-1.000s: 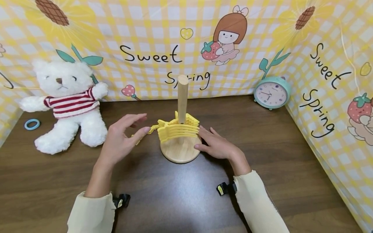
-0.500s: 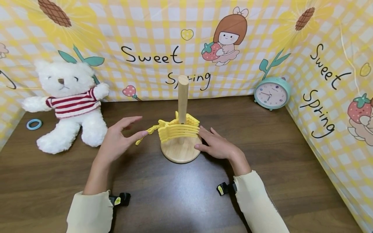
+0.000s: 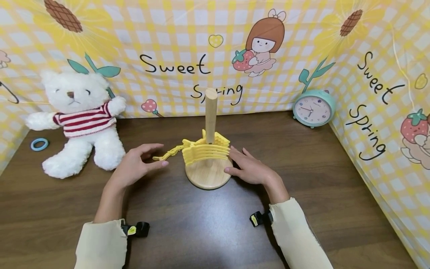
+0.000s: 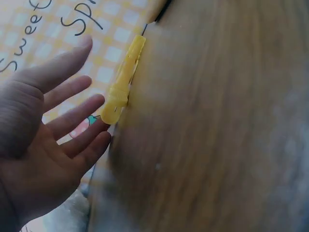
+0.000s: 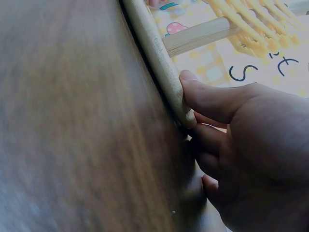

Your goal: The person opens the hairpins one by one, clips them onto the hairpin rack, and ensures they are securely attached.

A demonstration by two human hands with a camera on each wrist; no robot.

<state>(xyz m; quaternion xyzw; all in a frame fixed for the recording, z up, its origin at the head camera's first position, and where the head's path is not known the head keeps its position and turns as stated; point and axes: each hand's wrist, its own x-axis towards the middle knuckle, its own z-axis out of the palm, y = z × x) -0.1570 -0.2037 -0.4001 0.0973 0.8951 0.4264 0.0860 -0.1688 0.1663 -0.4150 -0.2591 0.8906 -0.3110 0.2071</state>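
A wooden stand with a round base and an upright post stands mid-table. Around the lower post sits a yellow plastic piece with several curved slats, raised above the base. From its left side a thin jointed yellow arm sticks out. My left hand is beside that arm's end, fingers and thumb apart; in the left wrist view the rounded yellow tip is near the fingertips. My right hand holds the base's right edge, thumb on top, as the right wrist view shows against the base rim.
A white teddy bear in a striped sweater sits at the back left, with a blue ring beside it. A mint alarm clock stands at the back right. Checked yellow cloth closes off the back and sides.
My left hand has lowered slightly toward the table, its thumb now below the yellow arm. The arm's end, which hung lower, now points more to the left. My right hand stays put.
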